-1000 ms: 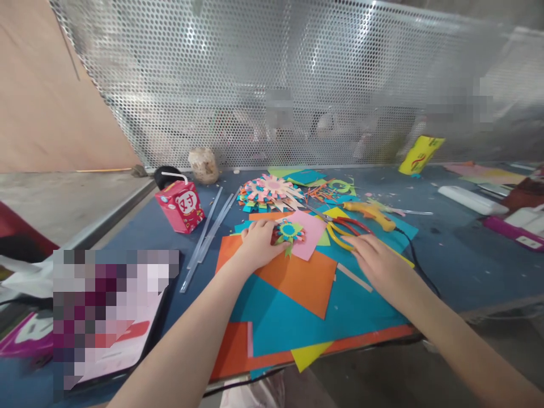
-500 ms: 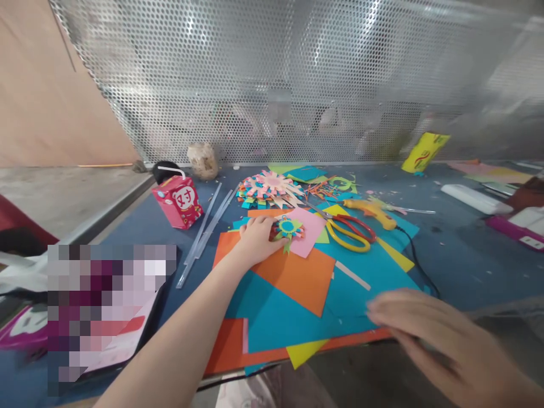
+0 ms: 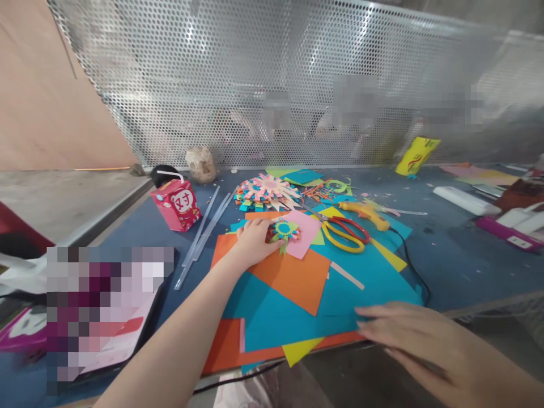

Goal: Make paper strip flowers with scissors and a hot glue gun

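My left hand (image 3: 252, 242) rests on the orange paper sheet (image 3: 293, 277), its fingers curled against a small layered paper flower (image 3: 284, 230) that lies on a pink sheet (image 3: 306, 228). My right hand (image 3: 408, 334) lies flat with fingers stretched out at the near table edge, touching the corner of the blue paper (image 3: 374, 283) and holding nothing. Red-and-yellow scissors (image 3: 346, 232) lie open to the right of the flower, untouched.
A yellow glue gun (image 3: 365, 212) with a black cord lies behind the scissors. A bigger paper flower (image 3: 270, 191), a red drink carton (image 3: 177, 204) with a straw, clear glue sticks (image 3: 204, 235) and paper scraps sit farther back. A perforated metal screen (image 3: 272, 85) closes the far side.
My right hand has pulled back from beside the scissors to the near edge of the table and settled flat on the blue paper. My left hand stays at the small flower.
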`<action>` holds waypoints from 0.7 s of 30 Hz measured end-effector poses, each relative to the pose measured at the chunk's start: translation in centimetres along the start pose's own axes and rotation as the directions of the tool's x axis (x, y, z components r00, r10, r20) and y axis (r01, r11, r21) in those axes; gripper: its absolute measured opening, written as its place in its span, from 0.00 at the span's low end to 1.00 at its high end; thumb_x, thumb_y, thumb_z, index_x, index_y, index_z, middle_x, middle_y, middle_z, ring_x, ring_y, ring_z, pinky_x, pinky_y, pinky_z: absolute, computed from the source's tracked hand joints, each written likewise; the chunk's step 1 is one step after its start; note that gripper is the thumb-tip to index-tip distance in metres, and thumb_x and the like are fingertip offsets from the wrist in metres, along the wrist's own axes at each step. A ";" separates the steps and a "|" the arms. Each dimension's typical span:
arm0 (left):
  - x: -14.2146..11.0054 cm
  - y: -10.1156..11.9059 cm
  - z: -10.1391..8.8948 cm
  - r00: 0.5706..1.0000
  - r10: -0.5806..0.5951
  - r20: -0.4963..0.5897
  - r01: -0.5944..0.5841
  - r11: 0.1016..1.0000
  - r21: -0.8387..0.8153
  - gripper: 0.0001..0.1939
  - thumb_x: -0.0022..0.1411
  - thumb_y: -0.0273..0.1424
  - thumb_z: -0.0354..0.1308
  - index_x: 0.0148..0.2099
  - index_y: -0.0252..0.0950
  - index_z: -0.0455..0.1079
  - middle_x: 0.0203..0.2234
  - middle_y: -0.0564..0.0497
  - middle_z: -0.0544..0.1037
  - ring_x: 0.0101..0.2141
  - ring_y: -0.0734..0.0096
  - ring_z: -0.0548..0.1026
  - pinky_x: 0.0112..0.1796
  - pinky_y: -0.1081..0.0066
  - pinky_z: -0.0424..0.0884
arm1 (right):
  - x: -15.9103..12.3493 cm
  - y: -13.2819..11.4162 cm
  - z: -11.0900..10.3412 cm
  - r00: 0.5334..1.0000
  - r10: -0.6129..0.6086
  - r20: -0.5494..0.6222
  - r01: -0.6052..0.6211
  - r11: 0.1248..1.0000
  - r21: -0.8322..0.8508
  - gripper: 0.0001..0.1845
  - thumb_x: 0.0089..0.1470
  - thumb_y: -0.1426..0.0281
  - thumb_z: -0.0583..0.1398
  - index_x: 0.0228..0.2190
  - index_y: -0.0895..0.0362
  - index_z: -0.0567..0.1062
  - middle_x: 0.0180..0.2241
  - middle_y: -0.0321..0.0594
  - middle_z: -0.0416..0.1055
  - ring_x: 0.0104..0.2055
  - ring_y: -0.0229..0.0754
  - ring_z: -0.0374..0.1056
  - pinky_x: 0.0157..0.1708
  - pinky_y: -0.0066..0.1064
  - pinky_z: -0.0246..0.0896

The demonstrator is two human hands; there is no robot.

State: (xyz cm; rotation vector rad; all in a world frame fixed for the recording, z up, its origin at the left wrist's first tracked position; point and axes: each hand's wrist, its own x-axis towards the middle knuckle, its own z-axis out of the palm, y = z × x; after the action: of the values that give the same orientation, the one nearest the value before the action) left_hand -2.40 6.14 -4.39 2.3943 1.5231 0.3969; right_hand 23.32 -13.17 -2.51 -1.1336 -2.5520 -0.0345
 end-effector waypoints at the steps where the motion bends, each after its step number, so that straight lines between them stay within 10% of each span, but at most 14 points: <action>1: 0.0 0.0 0.0 1.000 0.002 0.001 -0.002 1.000 -0.001 0.29 0.54 0.46 0.52 0.54 0.35 0.62 0.52 0.41 0.67 0.54 0.49 0.61 0.49 0.50 0.59 | -0.1 -0.1 -0.1 1.000 0.008 -0.008 -0.008 0.999 0.043 0.22 0.48 0.78 0.56 0.45 0.48 0.69 0.34 0.34 0.77 0.34 0.38 0.73 0.32 0.23 0.70; 4: 0.1 -0.1 0.1 1.000 0.007 0.004 -0.007 1.000 -0.009 0.28 0.54 0.45 0.53 0.53 0.35 0.63 0.52 0.42 0.68 0.53 0.51 0.62 0.50 0.54 0.60 | -0.5 -0.1 -0.6 0.990 0.120 -0.080 -0.110 0.987 0.120 0.21 0.49 0.78 0.54 0.43 0.44 0.69 0.25 0.30 0.74 0.24 0.35 0.71 0.25 0.22 0.68; 9: 0.2 -0.3 0.1 1.000 0.003 -0.005 -0.003 0.999 -0.033 0.28 0.54 0.46 0.53 0.53 0.37 0.63 0.51 0.42 0.68 0.53 0.49 0.62 0.50 0.51 0.59 | 0.9 0.3 -0.5 0.995 0.090 0.048 -0.093 0.994 0.050 0.21 0.52 0.75 0.55 0.48 0.46 0.66 0.42 0.34 0.74 0.43 0.39 0.70 0.40 0.26 0.67; 14: 0.2 -0.4 0.1 1.000 -0.009 -0.019 0.007 0.994 -0.105 0.30 0.50 0.46 0.56 0.52 0.35 0.63 0.50 0.41 0.70 0.52 0.51 0.64 0.48 0.57 0.62 | 3.9 0.8 -0.7 0.959 0.219 0.180 -0.254 0.946 0.203 0.13 0.59 0.74 0.44 0.27 0.54 0.63 0.23 0.32 0.67 0.24 0.33 0.63 0.24 0.25 0.59; 21: -0.1 0.2 0.0 0.987 -0.085 -0.135 0.054 0.974 -0.218 0.28 0.55 0.46 0.53 0.54 0.37 0.60 0.50 0.42 0.71 0.52 0.54 0.66 0.50 0.53 0.60 | 10.1 2.7 -0.7 0.985 0.095 0.147 -0.154 0.867 0.474 0.20 0.57 0.68 0.50 0.16 0.55 0.53 0.13 0.28 0.55 0.15 0.30 0.52 0.18 0.24 0.45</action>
State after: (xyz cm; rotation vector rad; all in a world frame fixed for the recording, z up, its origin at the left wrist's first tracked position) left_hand -2.30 6.01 -4.30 2.1807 1.5324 0.6936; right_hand 19.24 -4.20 1.04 -1.1123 -2.3728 0.6885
